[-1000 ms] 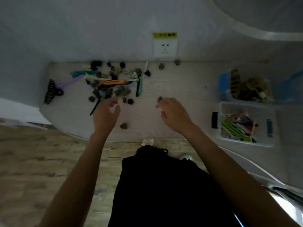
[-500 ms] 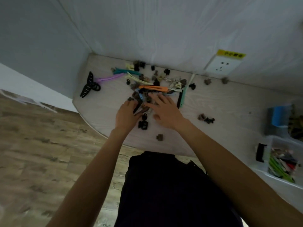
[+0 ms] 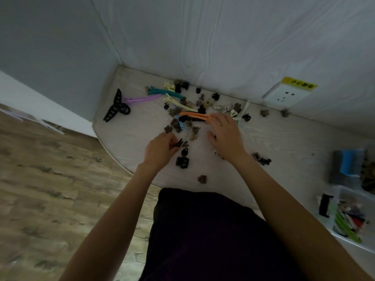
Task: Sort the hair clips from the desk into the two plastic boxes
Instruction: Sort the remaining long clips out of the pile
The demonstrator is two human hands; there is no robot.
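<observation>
A heap of hair clips lies at the back of the pale desk (image 3: 284, 138): an orange long clip (image 3: 194, 115), a teal one (image 3: 166, 92), a purple one (image 3: 140, 99), a big black claw clip (image 3: 114, 107) and several small brown and black claws. My left hand (image 3: 162, 148) pinches a small dark clip (image 3: 178, 144) at the heap's near edge. My right hand (image 3: 225, 134) lies palm down on the heap, fingertips on the orange clip's end. Two plastic boxes sit at the far right: the near one (image 3: 353, 218) with long clips, the far one (image 3: 365, 175) with claw clips.
A wall socket (image 3: 287, 94) with a yellow label sits on the back wall. Loose small clips lie near the desk's front edge (image 3: 202, 179) and right of my right wrist (image 3: 261, 159). A side wall closes the desk's left end; wooden floor lies below.
The view swung left from the boxes to the heap. Both hands moved into the heap; the left closed its fingers on a small dark clip, the right slid right along the orange clip.
</observation>
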